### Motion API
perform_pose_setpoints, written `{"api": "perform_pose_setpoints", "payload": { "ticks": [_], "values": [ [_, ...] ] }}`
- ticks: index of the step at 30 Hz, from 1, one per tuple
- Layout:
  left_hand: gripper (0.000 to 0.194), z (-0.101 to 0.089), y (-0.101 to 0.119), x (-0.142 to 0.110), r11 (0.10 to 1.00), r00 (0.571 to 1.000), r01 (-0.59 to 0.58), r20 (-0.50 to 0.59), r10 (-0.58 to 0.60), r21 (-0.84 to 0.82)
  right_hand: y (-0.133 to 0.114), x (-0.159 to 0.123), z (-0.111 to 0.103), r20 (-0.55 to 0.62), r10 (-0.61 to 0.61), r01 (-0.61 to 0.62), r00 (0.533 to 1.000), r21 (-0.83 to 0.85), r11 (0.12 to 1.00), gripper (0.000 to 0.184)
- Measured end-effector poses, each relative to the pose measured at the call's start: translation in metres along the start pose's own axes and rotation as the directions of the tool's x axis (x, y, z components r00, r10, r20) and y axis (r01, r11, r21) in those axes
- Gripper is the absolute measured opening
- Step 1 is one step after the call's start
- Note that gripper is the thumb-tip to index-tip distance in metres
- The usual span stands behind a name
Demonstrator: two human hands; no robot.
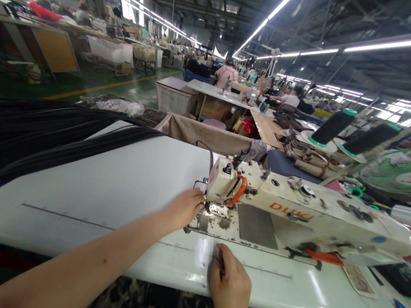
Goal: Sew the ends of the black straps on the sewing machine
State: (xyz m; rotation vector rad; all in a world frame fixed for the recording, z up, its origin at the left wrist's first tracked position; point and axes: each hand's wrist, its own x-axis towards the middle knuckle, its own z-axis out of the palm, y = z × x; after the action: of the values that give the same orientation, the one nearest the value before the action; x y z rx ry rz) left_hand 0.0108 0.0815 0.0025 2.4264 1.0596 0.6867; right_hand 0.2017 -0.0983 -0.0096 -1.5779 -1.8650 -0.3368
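My left hand (186, 207) reaches to the needle end of the white sewing machine (260, 189), fingers closed together beside the presser foot (218, 209). Whatever they pinch, if anything, is hidden. A narrow black strip (211, 158) curves up behind the machine head. Nearer the table's front edge, my right hand (230, 281) is curled around a small dark tool (221, 264), mostly covered by the fingers. Long black strips (45, 142) lie in a heap over the left part of the white table (132, 180).
A printed ruler line (74, 217) runs along the table front. Behind the table stands a beige cloth-lined bin (207, 133). At right are black thread cones (335, 128), a green fan (405, 170) and stacked fabric pieces (311, 155). Another person (226, 74) sits farther back.
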Motion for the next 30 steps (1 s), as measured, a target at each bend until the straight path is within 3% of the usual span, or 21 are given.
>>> {"api": "perform_pose_setpoints", "payload": {
  "ticks": [6, 13, 16, 22, 30],
  "values": [
    [0.032, 0.003, -0.020, 0.042, 0.999, 0.998, -0.023, 0.052, 0.025, -0.033, 0.000, -0.003, 0.001, -0.004, -0.002, 0.002, 1.000, 0.009, 1.000, 0.026],
    [0.044, 0.000, -0.029, 0.057, 0.993, 0.990, -0.099, 0.092, 0.104, -0.058, 0.000, -0.005, 0.002, 0.004, 0.009, -0.009, 1.000, 0.013, 1.000, 0.030],
    [0.045, -0.006, -0.030, 0.055, 0.991, 0.987, -0.127, 0.094, 0.131, -0.046, 0.000, -0.006, 0.002, 0.005, 0.017, -0.017, 1.000, 0.005, 1.000, 0.032],
    [0.020, -0.024, -0.023, 0.029, 0.993, 0.988, -0.112, 0.111, 0.108, 0.025, -0.002, -0.005, 0.001, 0.003, 0.024, -0.024, 1.000, -0.008, 1.000, 0.031],
    [0.009, -0.022, -0.004, 0.010, 0.995, 0.994, 0.088, 0.055, -0.091, 0.045, -0.005, -0.003, 0.000, 0.007, 0.019, -0.019, 1.000, -0.054, 0.998, 0.031]
  ]
}}
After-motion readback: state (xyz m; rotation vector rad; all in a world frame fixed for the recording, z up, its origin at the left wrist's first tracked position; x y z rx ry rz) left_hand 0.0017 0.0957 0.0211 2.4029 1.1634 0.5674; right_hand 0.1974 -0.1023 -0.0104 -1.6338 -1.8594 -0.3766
